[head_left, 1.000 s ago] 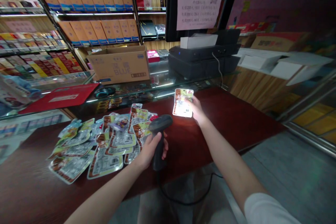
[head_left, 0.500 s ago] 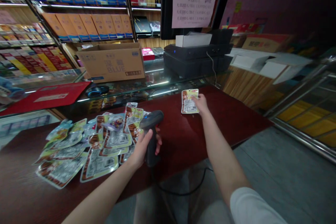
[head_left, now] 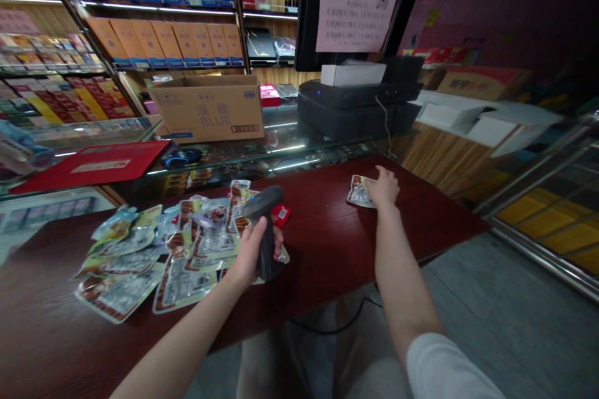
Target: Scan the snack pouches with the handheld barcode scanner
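Note:
My left hand (head_left: 253,252) is wrapped round the handle of a black barcode scanner (head_left: 266,234), its head tilted over the right side of the packet pile. On the right part of the dark red table, a snack packet (head_left: 359,192) lies nearly flat. My right hand (head_left: 385,187) is at that packet's right edge with fingers spread, the thumb side overlapping it. Several similar silver, brown and green snack packets (head_left: 185,283) lie heaped to the left of the scanner. A small red packet (head_left: 281,215) shows just behind the scanner.
Behind the table (head_left: 318,249) runs a glass counter with a cardboard box (head_left: 210,112), a mouse (head_left: 181,157), a red folder (head_left: 100,165) and a black cash-register unit (head_left: 355,109). The scanner's cable (head_left: 327,330) hangs below the table's front edge.
My right hand has carried the snack packet rightward and down to the table, and its fingers have spread. The scanner's bright light on the packet has gone; my left hand still holds the scanner.

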{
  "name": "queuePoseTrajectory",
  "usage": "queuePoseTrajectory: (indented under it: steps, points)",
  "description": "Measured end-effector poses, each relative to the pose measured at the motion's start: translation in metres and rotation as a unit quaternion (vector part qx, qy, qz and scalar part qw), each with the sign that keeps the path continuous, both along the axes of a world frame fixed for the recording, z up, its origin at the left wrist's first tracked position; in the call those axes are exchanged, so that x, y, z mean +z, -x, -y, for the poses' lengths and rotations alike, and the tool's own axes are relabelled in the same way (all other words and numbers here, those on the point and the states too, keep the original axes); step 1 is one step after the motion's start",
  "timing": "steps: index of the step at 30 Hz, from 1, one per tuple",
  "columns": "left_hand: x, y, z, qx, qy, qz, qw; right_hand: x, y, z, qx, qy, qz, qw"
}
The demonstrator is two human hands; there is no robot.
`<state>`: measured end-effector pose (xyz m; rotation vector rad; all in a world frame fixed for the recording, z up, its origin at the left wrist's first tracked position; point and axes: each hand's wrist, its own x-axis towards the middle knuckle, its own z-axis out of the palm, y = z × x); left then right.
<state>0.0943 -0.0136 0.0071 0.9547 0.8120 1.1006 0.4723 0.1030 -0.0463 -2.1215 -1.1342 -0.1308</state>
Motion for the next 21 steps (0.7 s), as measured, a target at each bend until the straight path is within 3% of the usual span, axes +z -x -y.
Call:
queuePoseTrajectory:
  steps: [3, 7, 11, 14, 17, 19, 21]
  points:
    - [0.001, 0.003, -0.005, 0.013, 0.007, 0.014, 1.0, -0.004, 0.016, -0.004, 0.096, 0.077, 0.024, 0.992]
    - [-0.001, 0.004, -0.009, 0.025, 0.004, 0.02, 0.999, -0.012, 0.015, -0.006, 0.105, 0.144, 0.023, 0.984]
    - [0.0, 0.002, -0.011, 0.015, 0.002, 0.026, 1.0, -0.005, 0.009, -0.002, 0.091, 0.076, 0.035, 0.992]
    - [0.003, 0.002, -0.014, 0.015, -0.004, 0.028, 0.999, 0.003, 0.033, -0.003, 0.125, -0.038, 0.0, 0.991]
    - [0.009, 0.006, -0.021, 0.023, -0.02, 0.03, 0.999, 0.001, 0.09, -0.008, 0.273, -0.095, -0.161, 0.944]
    - [0.013, 0.01, -0.029, 0.032, -0.027, 0.03, 0.999, -0.004, 0.135, -0.011, 0.371, -0.047, -0.289, 0.882]
    - [0.017, 0.014, -0.039, 0.04, -0.031, 0.03, 0.998, -0.011, 0.177, -0.012, 0.414, 0.002, -0.364, 0.834]
